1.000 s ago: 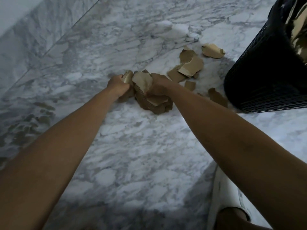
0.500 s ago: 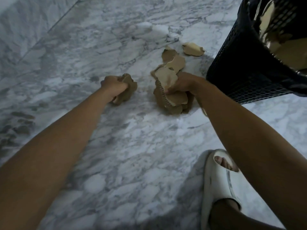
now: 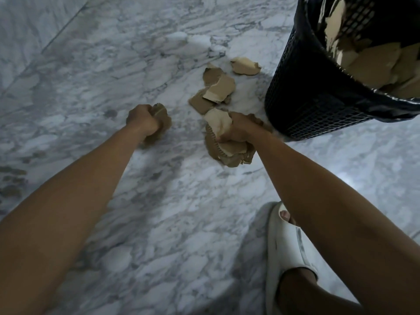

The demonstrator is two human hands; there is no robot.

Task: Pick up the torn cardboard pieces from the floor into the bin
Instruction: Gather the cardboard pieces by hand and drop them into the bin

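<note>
My left hand point(image 3: 143, 121) is closed around a small wad of brown cardboard point(image 3: 164, 118) above the marble floor. My right hand point(image 3: 241, 129) grips a bigger bunch of torn cardboard pieces point(image 3: 223, 146), some with corrugated edges showing, just left of the bin. Several more torn pieces point(image 3: 218, 87) lie on the floor beyond my right hand, one point(image 3: 245, 66) set a little apart. The black mesh bin point(image 3: 304, 103) stands at the upper right, lined with a dark bag, with cardboard point(image 3: 375, 62) inside it.
The floor is grey-veined white marble point(image 3: 159, 223), with a tile seam running at the upper left. My foot in a white slide sandal point(image 3: 286, 244) is planted at the lower right, under my right forearm.
My hands have drawn apart, each with its own bunch of cardboard. The right hand has shifted toward the bin, and the view has tipped so the bin's inside and my sandal show.
</note>
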